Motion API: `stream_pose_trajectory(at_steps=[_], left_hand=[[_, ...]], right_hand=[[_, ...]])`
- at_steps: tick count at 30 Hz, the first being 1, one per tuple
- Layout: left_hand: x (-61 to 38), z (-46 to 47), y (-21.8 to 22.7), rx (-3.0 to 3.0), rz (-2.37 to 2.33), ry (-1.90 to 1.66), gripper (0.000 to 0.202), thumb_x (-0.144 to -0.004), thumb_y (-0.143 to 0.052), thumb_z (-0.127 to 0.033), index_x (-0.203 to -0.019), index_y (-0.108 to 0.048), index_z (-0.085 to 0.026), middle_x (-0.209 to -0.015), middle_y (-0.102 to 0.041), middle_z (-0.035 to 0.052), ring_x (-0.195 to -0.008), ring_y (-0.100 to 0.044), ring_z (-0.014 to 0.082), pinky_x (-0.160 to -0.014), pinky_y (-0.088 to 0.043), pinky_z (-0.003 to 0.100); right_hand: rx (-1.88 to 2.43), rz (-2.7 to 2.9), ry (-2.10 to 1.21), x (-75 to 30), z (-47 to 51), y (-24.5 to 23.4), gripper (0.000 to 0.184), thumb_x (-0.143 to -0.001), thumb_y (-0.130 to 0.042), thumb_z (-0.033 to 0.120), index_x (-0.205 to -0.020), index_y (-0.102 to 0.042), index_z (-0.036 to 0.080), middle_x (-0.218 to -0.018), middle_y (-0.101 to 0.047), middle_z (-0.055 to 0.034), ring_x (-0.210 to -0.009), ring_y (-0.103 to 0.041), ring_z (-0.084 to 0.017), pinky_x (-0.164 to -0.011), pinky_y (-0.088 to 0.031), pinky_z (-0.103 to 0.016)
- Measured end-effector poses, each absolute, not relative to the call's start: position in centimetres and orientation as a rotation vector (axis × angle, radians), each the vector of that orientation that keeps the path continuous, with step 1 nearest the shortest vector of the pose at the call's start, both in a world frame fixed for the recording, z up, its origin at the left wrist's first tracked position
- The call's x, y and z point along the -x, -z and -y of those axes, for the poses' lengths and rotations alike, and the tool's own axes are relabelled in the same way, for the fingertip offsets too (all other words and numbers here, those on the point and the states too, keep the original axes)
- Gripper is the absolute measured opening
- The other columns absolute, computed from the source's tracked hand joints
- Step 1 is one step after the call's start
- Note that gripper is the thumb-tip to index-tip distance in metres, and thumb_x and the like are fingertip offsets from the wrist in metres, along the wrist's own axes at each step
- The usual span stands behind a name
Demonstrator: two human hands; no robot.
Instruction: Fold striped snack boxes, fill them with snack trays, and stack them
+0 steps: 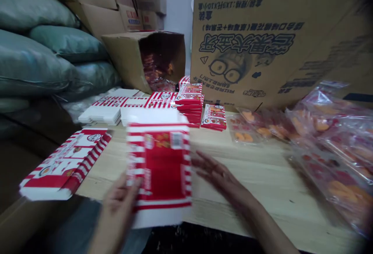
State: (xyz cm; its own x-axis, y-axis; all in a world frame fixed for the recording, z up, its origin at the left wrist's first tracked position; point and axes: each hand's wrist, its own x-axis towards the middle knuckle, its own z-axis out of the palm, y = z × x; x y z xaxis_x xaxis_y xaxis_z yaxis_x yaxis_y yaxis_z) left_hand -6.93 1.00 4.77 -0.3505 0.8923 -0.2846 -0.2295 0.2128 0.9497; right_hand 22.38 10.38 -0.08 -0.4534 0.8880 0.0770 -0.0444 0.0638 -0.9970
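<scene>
Red-and-white striped carton blank (161,168) tilted over the front edge of the pine table (256,168) — left hand (118,211) curled onto its left edge, apparently pinching, thumb hidden behind the card. Right hand (224,180) open, fingers spread, just beside the blank's right edge. Left of the blank, a flattened carton (65,164) overhanging the table edge; behind the blank, stacked printed cartons (189,108) and a tipped cardboard box (145,61) of red packets; right of it, clear bags of orange snacks (329,156) against a large printed shipping box (262,40).
</scene>
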Motion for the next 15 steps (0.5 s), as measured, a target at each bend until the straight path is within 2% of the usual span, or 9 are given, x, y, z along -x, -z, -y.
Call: stream_pose_trajectory(at_steps=[1,3,5,7,10,13,15], left_hand=[[4.7,-0.9,-3.4,-0.723,-1.386,-1.277,0.074,-0.08,-0.08,-0.056,-0.141,-0.057,-0.022,-0.101,-0.081,0.0106,-0.1,-0.076,0.0358,-0.075,-0.067,0.044],[1.3,-0.6,-1.3,-0.946,-1.333,-1.191,0.064,-0.091,-0.068,-0.055,-0.144,-0.055,-0.021,-0.114,-0.078,0.0134,-0.107,-0.075,0.0341,-0.09,-0.063,0.05],[-0.3,-0.4,-0.7,-1.344,-1.431,-1.23,0.06,-0.095,-0.066,-0.044,-0.149,-0.048,-0.027,-0.137,-0.068,0.0137,-0.125,-0.066,0.0324,-0.108,-0.053,0.055],[-0.5,-0.6,-1.4,-1.808,-1.514,-1.248,0.057,-0.094,-0.069,-0.032,-0.147,-0.049,-0.031,-0.154,-0.052,0.0114,-0.144,-0.049,0.0323,-0.119,-0.04,0.059],[-0.4,-1.3,-3.1,-2.229,-1.443,-1.114,0.04,-0.094,-0.07,-0.026,-0.131,-0.058,-0.028,-0.161,-0.039,0.0105,-0.155,-0.028,0.034,-0.123,-0.032,0.061],[-0.9,-1.7,-3.6,-2.248,-1.368,-1.014,0.026,-0.092,-0.072,-0.027,-0.114,-0.058,-0.023,-0.161,-0.038,0.0123,-0.156,-0.022,0.0348,-0.123,-0.032,0.062],[-1.4,-1.6,-3.4,-2.176,-1.332,-0.985,0.023,-0.091,-0.075,-0.027,-0.105,-0.056,-0.023,-0.16,-0.039,0.0119,-0.157,-0.02,0.0342,-0.124,-0.029,0.062]], right_hand=[[0.797,1.398,-1.725,-21.9,-7.7,0.4,0.062,-0.091,-0.07,0.053,-0.147,-0.053,0.033,-0.141,-0.068,-0.01,-0.127,-0.066,-0.029,-0.106,-0.053,-0.05],[0.838,1.079,-1.909,-21.4,-3.4,1.3,0.054,-0.087,-0.076,0.052,-0.134,-0.064,0.029,-0.13,-0.075,-0.0102,-0.116,-0.073,-0.031,-0.103,-0.055,-0.053],[0.978,0.923,-1.89,-21.7,-0.3,2.3,0.046,-0.086,-0.078,0.052,-0.123,-0.07,0.024,-0.12,-0.078,-0.0102,-0.109,-0.075,-0.031,-0.104,-0.054,-0.055],[1.087,0.924,-1.837,-22.3,1.6,2.8,0.045,-0.085,-0.079,0.053,-0.118,-0.073,0.023,-0.118,-0.079,-0.0104,-0.112,-0.073,-0.032,-0.108,-0.051,-0.055],[1.157,1.011,-1.774,-23.0,3.3,2.7,0.047,-0.082,-0.081,0.056,-0.116,-0.076,0.024,-0.117,-0.079,-0.0102,-0.119,-0.07,-0.035,-0.11,-0.049,-0.056],[1.189,1.067,-1.664,-23.2,4.0,2.5,0.049,-0.074,-0.087,0.054,-0.114,-0.078,0.027,-0.116,-0.079,-0.0094,-0.123,-0.067,-0.036,-0.114,-0.046,-0.055],[1.18,1.03,-1.656,-23.2,4.2,2.5,0.051,-0.075,-0.088,0.054,-0.118,-0.078,0.028,-0.118,-0.079,-0.009,-0.124,-0.067,-0.035,-0.115,-0.045,-0.055]])
